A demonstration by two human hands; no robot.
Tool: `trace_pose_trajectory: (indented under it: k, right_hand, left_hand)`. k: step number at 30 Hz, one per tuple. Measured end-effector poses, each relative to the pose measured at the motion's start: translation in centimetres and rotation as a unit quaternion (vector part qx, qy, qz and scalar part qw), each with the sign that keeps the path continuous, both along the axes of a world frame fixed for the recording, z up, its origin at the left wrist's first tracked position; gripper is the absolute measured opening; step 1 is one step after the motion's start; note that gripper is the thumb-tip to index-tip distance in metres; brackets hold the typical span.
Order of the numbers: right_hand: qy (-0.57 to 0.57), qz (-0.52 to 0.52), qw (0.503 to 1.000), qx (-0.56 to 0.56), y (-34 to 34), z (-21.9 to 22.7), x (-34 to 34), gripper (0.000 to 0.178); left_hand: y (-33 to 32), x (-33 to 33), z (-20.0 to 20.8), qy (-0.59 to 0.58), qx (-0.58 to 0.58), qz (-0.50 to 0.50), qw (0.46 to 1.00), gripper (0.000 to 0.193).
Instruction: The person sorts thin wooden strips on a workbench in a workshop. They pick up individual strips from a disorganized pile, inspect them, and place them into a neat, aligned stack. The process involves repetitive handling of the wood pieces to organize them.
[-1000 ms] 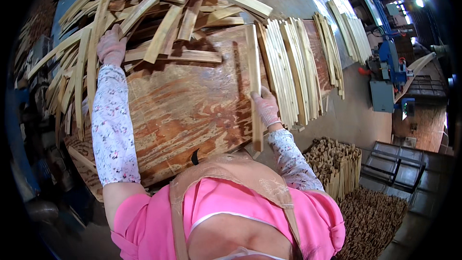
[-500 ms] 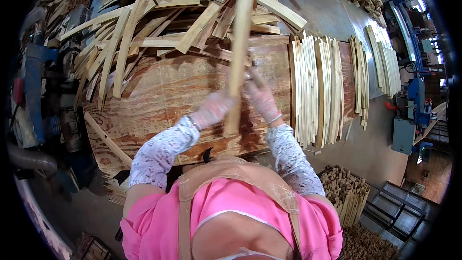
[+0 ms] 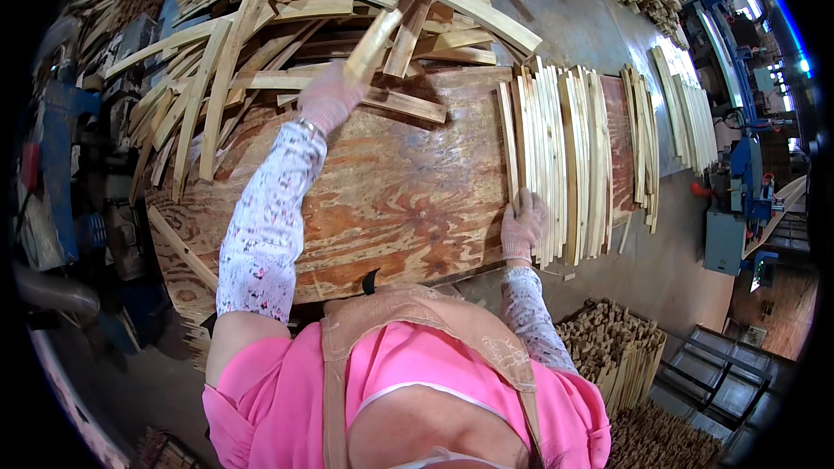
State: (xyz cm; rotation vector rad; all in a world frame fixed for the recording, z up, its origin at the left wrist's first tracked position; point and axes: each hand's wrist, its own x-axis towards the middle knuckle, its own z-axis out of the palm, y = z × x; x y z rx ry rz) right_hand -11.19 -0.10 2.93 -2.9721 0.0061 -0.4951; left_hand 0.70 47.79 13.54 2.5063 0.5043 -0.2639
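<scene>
My left hand (image 3: 333, 97), in a pale knitted glove, reaches over the plywood tabletop (image 3: 408, 200) to the loose heap. Its fingers are closed on the near end of a short wooden strip (image 3: 375, 42), which points away and to the right. My right hand (image 3: 524, 224), gloved too, is at the near end of a long wooden strip (image 3: 508, 139) at the left edge of an upright row. Its fingers are bent round that end, partly hiding it. The row of pale strips (image 3: 556, 165) lies side by side, just right of this strip.
A jumbled heap of wooden strips (image 3: 234, 61) covers the far left of the table. More strips (image 3: 641, 139) lie farther right. A bundle of upright sticks (image 3: 608, 347) stands on the floor at my right. Blue machinery (image 3: 749, 174) stands at the right.
The strip that was between my hands now appears at the row's left edge, under my right hand. My left hand has moved away and left to the heap and closed on another strip.
</scene>
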Motion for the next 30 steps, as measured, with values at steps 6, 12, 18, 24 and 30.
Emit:
trace_pose_trajectory:
  k: [6, 12, 18, 24, 30]
  right_hand:
    - [0.21, -0.002, 0.934, 0.288, 5.7, 1.9, 4.0, 0.065]
    - [0.349, 0.098, 0.724, 0.586, 18.9, 5.2, 2.6, 0.066]
    - [0.311, 0.054, 0.85, 0.423, 9.0, 8.2, -0.6, 0.063]
    - [0.208, 0.034, 0.957, 0.197, -10.9, 5.8, 0.8, 0.063]
    - [0.121, -0.212, 0.967, 0.071, -26.9, 22.2, 16.5, 0.076]
  left_hand:
    - [-8.5, -16.6, -2.5, -0.027, -0.182, 0.031, 0.982, 0.062]
    - [-16.8, -21.3, -4.1, 0.015, -0.268, 0.003, 0.963, 0.071]
    - [-14.3, -14.8, -8.4, -0.173, -0.079, -0.069, 0.979, 0.073]
    - [-9.9, -0.2, -5.8, -0.177, 0.14, -0.016, 0.974, 0.086]
    - [-11.9, 6.6, -1.3, -0.092, 0.21, -0.032, 0.973, 0.089]
